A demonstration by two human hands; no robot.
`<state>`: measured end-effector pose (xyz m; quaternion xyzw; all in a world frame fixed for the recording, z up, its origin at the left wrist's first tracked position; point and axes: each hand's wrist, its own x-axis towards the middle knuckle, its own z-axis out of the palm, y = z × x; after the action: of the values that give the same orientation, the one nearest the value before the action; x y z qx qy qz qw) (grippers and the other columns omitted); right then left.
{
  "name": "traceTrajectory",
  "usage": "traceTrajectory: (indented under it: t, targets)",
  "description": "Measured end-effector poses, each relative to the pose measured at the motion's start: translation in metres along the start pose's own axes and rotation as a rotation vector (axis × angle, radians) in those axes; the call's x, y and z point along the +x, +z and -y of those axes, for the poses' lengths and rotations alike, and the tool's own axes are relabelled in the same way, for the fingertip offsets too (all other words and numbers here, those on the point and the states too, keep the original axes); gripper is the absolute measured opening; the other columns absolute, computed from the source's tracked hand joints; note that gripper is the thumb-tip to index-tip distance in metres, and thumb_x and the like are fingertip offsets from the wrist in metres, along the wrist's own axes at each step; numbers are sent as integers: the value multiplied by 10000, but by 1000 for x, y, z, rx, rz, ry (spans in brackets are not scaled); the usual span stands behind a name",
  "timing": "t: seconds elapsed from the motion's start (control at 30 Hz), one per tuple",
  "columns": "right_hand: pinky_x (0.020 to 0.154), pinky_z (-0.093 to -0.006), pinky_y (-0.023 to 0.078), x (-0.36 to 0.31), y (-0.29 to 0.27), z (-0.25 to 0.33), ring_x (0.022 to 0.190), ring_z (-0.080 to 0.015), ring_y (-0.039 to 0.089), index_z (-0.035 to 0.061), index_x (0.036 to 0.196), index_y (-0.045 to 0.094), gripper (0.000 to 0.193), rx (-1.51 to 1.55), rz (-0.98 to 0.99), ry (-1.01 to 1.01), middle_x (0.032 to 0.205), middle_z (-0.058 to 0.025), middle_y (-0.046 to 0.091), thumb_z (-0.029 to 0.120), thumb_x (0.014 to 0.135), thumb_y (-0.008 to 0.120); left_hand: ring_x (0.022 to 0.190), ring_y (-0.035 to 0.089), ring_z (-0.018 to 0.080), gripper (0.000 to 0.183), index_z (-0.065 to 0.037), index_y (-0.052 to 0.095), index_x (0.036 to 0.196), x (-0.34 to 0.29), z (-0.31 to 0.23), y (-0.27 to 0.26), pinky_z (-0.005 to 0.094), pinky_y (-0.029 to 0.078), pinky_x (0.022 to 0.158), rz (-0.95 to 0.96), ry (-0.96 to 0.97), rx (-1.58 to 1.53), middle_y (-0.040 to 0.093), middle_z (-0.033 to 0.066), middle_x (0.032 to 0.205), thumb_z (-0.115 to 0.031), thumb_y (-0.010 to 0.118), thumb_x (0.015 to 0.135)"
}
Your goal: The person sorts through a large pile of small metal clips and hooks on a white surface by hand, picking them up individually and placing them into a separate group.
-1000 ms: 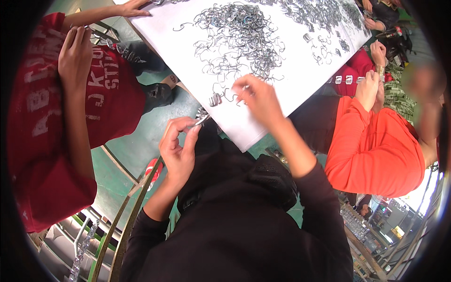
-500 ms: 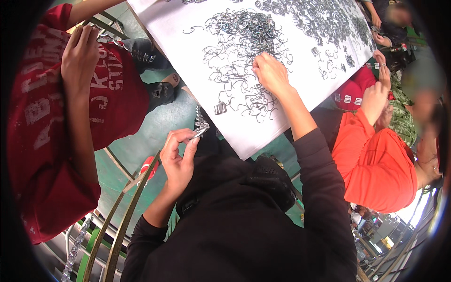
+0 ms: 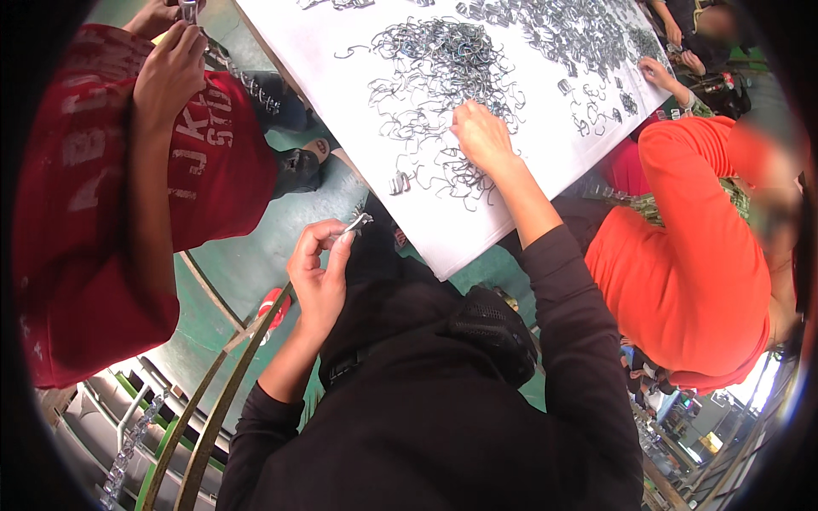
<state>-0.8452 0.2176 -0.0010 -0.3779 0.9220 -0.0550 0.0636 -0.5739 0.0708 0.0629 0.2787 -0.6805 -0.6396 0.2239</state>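
My left hand [image 3: 317,272] is held in front of my body, left of the table corner. Its thumb and forefinger pinch a shiny metal link [image 3: 358,223]; further links beside it are hard to make out against my dark trousers. My right hand [image 3: 481,136] reaches over the white table [image 3: 452,247], fingers curled and tips down at the loose bent wire pieces [image 3: 426,111]. Whatever lies between those fingertips is hidden. A small cluster of flat metal links [image 3: 400,182] lies near the table's left edge.
A large spread of metal links [image 3: 562,34] covers the far right of the table. A person in red [image 3: 196,162] works at my left, another in orange [image 3: 690,247] at my right. Metal bars [image 3: 226,383] and a hanging chain [image 3: 128,451] stand low at the left.
My right hand has moved slightly left over the wire pieces. My left hand has risen a little, still pinching the link. The person in orange has stretched a hand onto the table.
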Motion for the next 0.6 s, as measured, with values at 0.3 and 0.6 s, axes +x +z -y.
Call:
traceTrajectory:
  t: [0.3, 0.6]
  targets:
    - [673, -326, 490, -44, -31, 25, 738, -207, 639, -3, 947, 635, 152, 717, -114, 351, 791, -130, 656, 106, 853, 586, 799, 602, 113, 98, 16, 570, 984, -14, 1, -5, 224, 481, 642, 69, -50, -127, 594, 68, 955, 3, 558, 887]
    - [497, -207, 462, -112, -89, 133, 625, -107, 625, -31, 882, 632, 137, 1506, 280, 321, 748, -71, 652, 99, 844, 649, 788, 613, 112, 110, 32, 579, 990, -17, 1, -1, 234, 505, 645, 71, -40, -122, 621, 77, 898, 17, 571, 881]
